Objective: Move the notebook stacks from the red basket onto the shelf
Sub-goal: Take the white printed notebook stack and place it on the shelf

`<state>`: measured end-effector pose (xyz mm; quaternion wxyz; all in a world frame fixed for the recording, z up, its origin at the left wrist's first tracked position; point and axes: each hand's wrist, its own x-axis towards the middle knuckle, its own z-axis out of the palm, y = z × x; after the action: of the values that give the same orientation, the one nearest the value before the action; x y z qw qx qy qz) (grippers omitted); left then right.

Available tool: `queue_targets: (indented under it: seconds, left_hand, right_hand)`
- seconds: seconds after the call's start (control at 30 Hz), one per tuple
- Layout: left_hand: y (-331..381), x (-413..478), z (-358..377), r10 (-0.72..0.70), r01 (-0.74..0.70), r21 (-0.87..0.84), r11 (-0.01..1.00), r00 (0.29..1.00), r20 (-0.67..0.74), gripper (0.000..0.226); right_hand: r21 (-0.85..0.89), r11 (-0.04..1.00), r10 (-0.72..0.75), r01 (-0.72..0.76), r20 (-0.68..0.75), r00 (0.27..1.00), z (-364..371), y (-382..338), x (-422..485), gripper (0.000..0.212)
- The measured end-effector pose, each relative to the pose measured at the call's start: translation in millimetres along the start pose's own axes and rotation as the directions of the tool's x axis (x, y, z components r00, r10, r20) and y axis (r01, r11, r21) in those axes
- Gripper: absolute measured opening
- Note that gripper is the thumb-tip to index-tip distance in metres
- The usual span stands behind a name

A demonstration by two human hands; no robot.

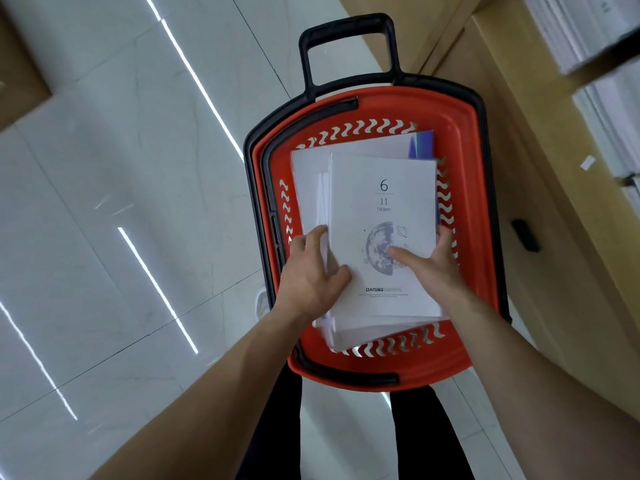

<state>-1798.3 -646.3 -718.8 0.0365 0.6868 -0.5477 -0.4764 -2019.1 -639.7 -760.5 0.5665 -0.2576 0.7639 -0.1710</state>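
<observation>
Your left hand [313, 271] and right hand [429, 261] clamp the notebook stack [381, 216] inside the red basket [460, 237]; slippery covers could fan out when lifted.

Bright even indoor light, white strip-light glare streaks on glossy floor [104, 168], soft overall focus, wide-angle bending at edges

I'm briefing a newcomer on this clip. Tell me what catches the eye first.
The red basket on the pale tiled floor stands out, mid-frame. Inside it, both hands grip a white notebook stack with a moon on its cover: left hand on its left edge, right hand on its right.
</observation>
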Motion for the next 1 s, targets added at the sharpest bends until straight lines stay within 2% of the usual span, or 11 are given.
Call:
queue_targets:
  seconds: [0.13,0.3,0.4,0.5,0.63,0.7,0.8,1.0]
  left_hand:
    - [4.4,7.7,4.1,-0.018,0.017,-0.021,1.0,1.0,-0.01,0.081]
    - [6.5,13.1,3.8,-0.072,0.072,-0.009,0.997,0.995,0.062,0.105]
    - [5.4,9.8,7.0,-0.111,0.11,0.02,0.994,0.992,0.065,0.105]
    - [3.5,5.1,11.6,-0.151,0.149,0.042,0.988,0.987,0.057,0.106]
    - [5.2,4.3,14.2,-0.196,0.195,0.046,0.98,0.98,0.028,0.102]
    - [5.1,6.0,13.3,-0.202,0.202,0.034,0.979,0.979,-0.006,0.102]
    - [-1.8,11.1,7.6,-0.206,0.206,-0.002,0.979,0.978,-0.018,0.099]
    - [3.2,4.6,-11.8,-0.146,0.143,-0.049,0.989,0.987,-0.064,0.091]
  right_hand:
    - [0.029,0.999,-0.042,0.043,-0.006,0.999,2.7,7.0,-7.1,0.084]
    - [-0.031,0.994,-0.109,0.108,-0.056,0.992,6.7,17.2,-18.1,0.089]
    - [-0.061,0.995,-0.088,0.084,-0.071,0.994,5.0,17.9,-18.0,0.087]
    - [0.002,1.0,0.031,-0.031,-0.052,0.998,9.5,19.4,-18.6,0.083]
    - [0.064,0.997,0.036,-0.037,0.014,0.999,16.1,29.5,-21.4,0.057]
    - [0.114,0.992,0.058,-0.057,-0.001,0.998,20.6,32.0,-22.3,0.066]
    - [0.085,0.995,0.05,-0.046,-0.047,0.998,30.3,28.9,-25.2,0.079]
    - [-0.025,1.0,-0.006,0.003,-0.123,0.992,27.1,0.5,-44.1,0.062]
